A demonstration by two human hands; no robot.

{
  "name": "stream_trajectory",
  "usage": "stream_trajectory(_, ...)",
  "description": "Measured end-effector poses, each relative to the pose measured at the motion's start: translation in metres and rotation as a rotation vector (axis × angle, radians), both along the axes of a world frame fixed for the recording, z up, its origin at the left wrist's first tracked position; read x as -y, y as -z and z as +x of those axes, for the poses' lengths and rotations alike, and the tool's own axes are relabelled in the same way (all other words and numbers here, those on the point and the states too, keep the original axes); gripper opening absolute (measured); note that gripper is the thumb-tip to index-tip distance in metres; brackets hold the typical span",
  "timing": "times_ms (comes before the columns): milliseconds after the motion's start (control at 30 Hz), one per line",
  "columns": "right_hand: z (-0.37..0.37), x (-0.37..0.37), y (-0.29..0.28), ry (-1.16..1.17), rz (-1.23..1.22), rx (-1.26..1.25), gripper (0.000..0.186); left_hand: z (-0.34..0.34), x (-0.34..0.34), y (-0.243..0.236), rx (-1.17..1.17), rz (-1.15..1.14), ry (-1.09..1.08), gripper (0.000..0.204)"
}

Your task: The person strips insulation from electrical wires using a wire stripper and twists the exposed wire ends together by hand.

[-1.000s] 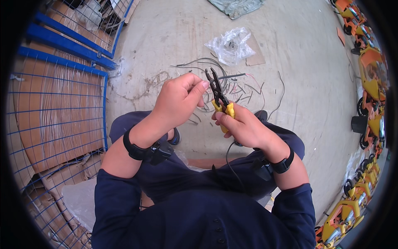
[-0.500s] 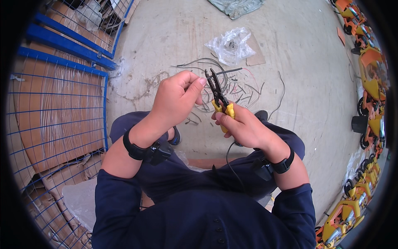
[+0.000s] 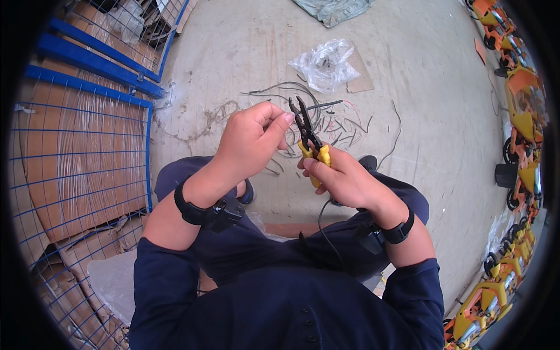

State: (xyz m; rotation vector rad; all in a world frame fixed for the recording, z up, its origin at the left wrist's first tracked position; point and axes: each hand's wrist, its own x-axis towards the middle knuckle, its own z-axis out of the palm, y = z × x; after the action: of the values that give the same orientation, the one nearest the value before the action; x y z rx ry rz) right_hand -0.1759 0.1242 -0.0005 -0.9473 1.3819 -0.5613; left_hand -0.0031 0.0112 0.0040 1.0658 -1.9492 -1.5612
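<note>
My left hand (image 3: 254, 135) is closed in a pinch, its fingertips right beside the jaws of a pair of wire strippers. Between those fingers is a thin black cable (image 3: 326, 105), mostly hidden by the hand; its far length sticks out to the right past the jaws. My right hand (image 3: 344, 178) wraps round the yellow handles of the wire strippers (image 3: 308, 129), whose dark jaws point up and away from me. The jaws look slightly apart at their tips, around or just over the cable; which of these I cannot tell.
Below the hands, cut wire pieces (image 3: 350, 131) and loops of black cable lie on the concrete floor. Beyond them sits a clear plastic bag (image 3: 326, 64) on cardboard. A blue mesh cage (image 3: 87, 149) stands at left; yellow-orange wheeled machines (image 3: 522, 105) line the right.
The cable's protruding end has shifted slightly to the right and down, and a red strand now shows at its tip. Both hands stay nearly in place.
</note>
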Motion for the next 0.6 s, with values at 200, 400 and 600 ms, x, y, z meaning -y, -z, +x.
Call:
stream_trajectory(200,0.0002,0.0006,-0.0002,0.000,0.017,0.004,0.036,0.0011,0.0011,0.0012,-0.002,0.003,0.004,0.019)
stream_trajectory(400,0.0011,0.0002,-0.0010,0.001,-0.028,-0.024,0.032,0.0004,-0.0007,0.0016,0.018,-0.009,0.010,0.018)
stream_trajectory(600,0.0039,-0.0009,-0.0011,0.044,-0.131,-0.049,0.027,-0.0001,-0.0007,0.0020,0.005,-0.011,0.011,0.019)
